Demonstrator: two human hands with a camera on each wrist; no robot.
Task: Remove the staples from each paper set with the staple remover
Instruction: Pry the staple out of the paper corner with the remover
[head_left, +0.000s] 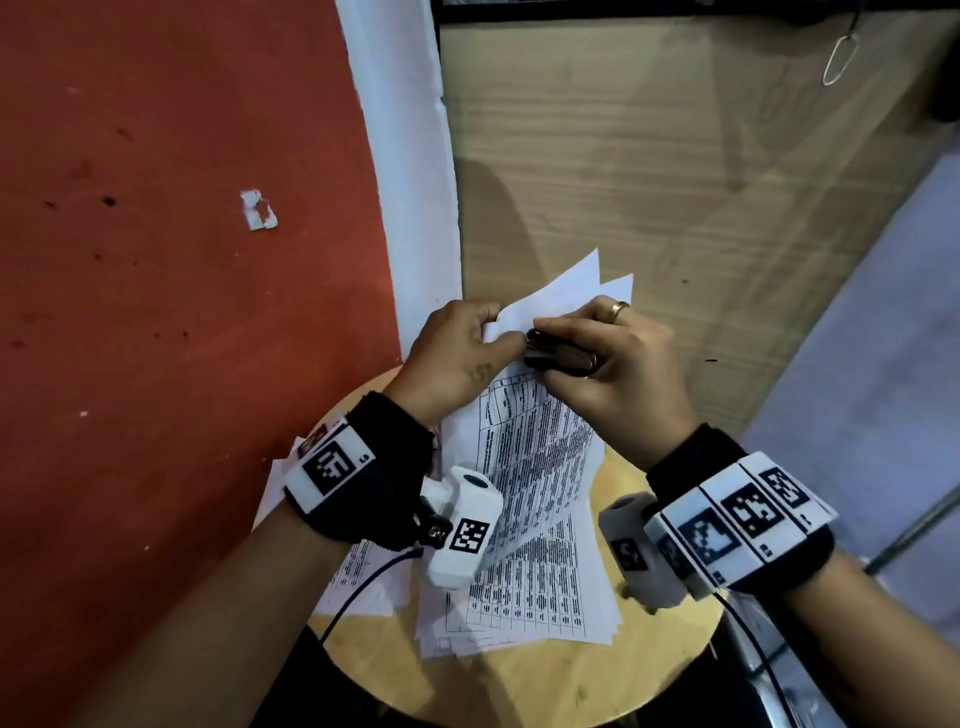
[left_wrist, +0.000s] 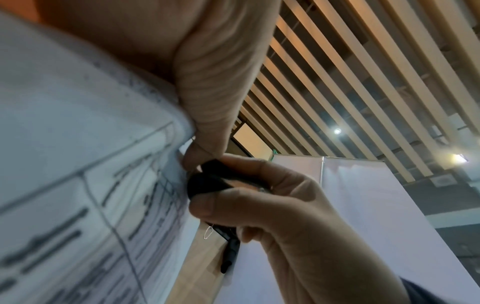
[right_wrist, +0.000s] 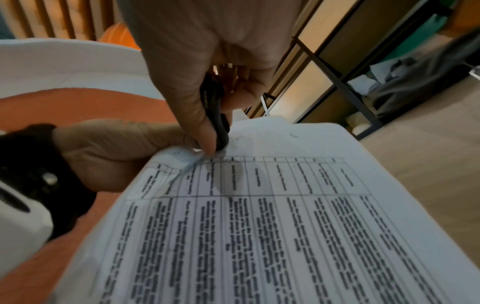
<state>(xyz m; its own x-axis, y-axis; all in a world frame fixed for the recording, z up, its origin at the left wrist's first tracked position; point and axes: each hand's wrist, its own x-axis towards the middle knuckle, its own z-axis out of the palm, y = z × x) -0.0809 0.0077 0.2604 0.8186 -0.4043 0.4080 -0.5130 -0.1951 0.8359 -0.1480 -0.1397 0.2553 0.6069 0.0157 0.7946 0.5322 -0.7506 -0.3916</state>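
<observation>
Your left hand (head_left: 457, 353) pinches the top corner of the paper set (head_left: 540, 436), thumb and fingers curled round the edge, and lifts that corner off the stool (head_left: 670, 654). The rest of the set slopes down from the corner toward you, its printed table facing up, and its lower end rests on the loose sheets (head_left: 530, 603) spread over the stool top.

Your right hand (head_left: 618, 379) grips the staple remover (head_left: 558, 356), fingers curled over its top and thumb under it. The remover's black nose sits at the held corner, touching the paper just beside your left thumb. From the right wrist view the remover (right_wrist: 215, 115) stands nearly upright on the sheet, its tip down on the blank margin above the table's first row, and the paper set (right_wrist: 285, 216) is creased and puckered right at the tip. Whether the remover's teeth have the staple you cannot tell; the tip is hidden by your thumb.

From the left wrist view the two hands meet at the corner: your left hand (left_wrist: 215, 107) comes down onto the paper's edge, and your right hand (left_wrist: 272, 205) wraps the remover (left_wrist: 207, 183) against it.

A ring (head_left: 620, 309) shows on your right hand. More sheets (head_left: 358, 571) lie on the stool's left side, under your left wrist.
</observation>
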